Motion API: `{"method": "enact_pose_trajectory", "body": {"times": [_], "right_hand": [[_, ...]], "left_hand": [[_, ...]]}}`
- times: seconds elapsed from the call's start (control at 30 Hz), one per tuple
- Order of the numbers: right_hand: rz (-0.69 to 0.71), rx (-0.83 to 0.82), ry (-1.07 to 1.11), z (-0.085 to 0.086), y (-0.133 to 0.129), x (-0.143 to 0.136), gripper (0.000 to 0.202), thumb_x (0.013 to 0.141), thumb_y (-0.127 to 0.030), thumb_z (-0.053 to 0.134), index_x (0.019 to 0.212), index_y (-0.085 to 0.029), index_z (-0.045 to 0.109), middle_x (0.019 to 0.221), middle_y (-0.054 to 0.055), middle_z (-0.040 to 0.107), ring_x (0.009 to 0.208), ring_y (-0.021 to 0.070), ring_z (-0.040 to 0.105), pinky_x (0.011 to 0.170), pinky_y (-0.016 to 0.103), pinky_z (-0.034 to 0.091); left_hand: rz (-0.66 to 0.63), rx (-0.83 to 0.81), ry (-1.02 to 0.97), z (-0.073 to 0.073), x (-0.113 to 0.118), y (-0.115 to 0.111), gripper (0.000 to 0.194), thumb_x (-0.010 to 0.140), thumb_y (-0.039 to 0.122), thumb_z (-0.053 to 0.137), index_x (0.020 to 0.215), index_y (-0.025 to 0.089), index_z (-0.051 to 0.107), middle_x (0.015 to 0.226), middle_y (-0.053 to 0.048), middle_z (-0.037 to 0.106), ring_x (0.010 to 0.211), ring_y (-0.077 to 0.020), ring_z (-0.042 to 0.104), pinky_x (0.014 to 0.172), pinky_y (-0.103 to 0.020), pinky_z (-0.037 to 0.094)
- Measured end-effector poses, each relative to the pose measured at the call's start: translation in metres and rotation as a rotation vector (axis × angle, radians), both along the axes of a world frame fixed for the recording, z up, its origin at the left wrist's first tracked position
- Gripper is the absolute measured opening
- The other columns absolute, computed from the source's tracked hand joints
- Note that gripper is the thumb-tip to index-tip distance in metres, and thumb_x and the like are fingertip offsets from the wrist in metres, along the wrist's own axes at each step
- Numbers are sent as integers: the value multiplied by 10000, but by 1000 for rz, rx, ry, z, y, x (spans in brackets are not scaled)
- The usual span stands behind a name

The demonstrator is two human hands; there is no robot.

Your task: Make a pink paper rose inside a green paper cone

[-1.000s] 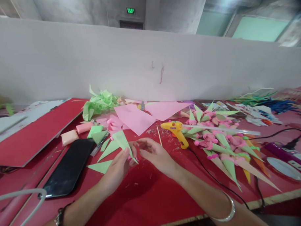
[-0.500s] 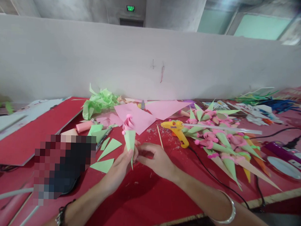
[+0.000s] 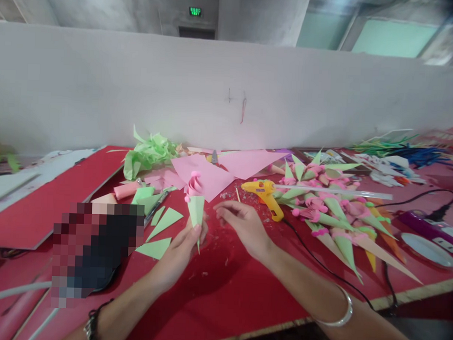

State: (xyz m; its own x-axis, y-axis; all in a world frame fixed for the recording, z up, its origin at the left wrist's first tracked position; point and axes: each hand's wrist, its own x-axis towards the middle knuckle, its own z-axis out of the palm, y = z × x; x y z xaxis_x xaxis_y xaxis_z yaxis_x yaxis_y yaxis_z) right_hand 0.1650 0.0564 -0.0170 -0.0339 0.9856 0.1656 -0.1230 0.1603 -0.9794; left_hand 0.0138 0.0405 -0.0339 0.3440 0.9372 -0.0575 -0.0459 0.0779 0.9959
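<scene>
My left hand (image 3: 184,248) is closed around the lower part of a paper flower (image 3: 195,208). This flower has a light green paper cone, point down, with rolled pink paper and small pink pom-poms at its top. Apart from it, a short way to the right, my right hand (image 3: 245,227) hovers over the table with its fingers loosely bent and nothing visible in them. Cut green paper pieces (image 3: 165,222) lie left of my left hand. Beyond my right hand rests a yellow hot glue gun (image 3: 265,193) with a clear glue stick in its back.
Many similar paper flowers (image 3: 332,208) are heaped at the right. Pink paper sheets (image 3: 206,176) and crumpled green paper (image 3: 151,152) lie at the back. A purple power strip (image 3: 419,226) and a white oval dish (image 3: 428,250) are far right. The glue gun's black cord (image 3: 320,262) crosses the red table.
My right hand has let go of the flower's lower end and moved right and slightly up, away from it. My left hand still holds the flower in nearly the same place.
</scene>
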Motion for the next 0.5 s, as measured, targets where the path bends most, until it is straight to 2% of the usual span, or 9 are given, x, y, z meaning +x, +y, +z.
{"method": "enact_pose_trajectory", "body": {"times": [0.13,0.33,0.4,0.5], "right_hand": [[34,-89,171,-1,3,2,158,655,-258,622,785,-175,657,686,-1,624,619,91,548,641,241,457],[92,-116,223,0,1,3,110,658,-263,635,637,-162,596,493,-43,557,429,41,463,440,173,373],[110,-129,249,0,1,3,95,655,-245,639,673,-159,604,535,-33,586,471,46,504,486,176,403],[159,-159,304,1,1,3,145,663,-244,632,776,-155,615,679,8,647,636,92,594,658,235,458]], "left_hand": [[-38,-16,-134,2,3,0,317,772,493,422,711,183,428,655,32,319,617,-107,309,640,-227,331],[-58,-13,-99,1,2,1,337,780,505,397,691,180,418,670,23,327,621,-110,311,629,-225,330],[-72,-19,-79,0,1,1,336,785,502,391,712,178,438,669,22,330,622,-112,309,627,-227,326],[-82,-1,-83,1,1,0,324,802,479,370,711,180,455,670,21,345,631,-114,316,636,-228,322]]}}
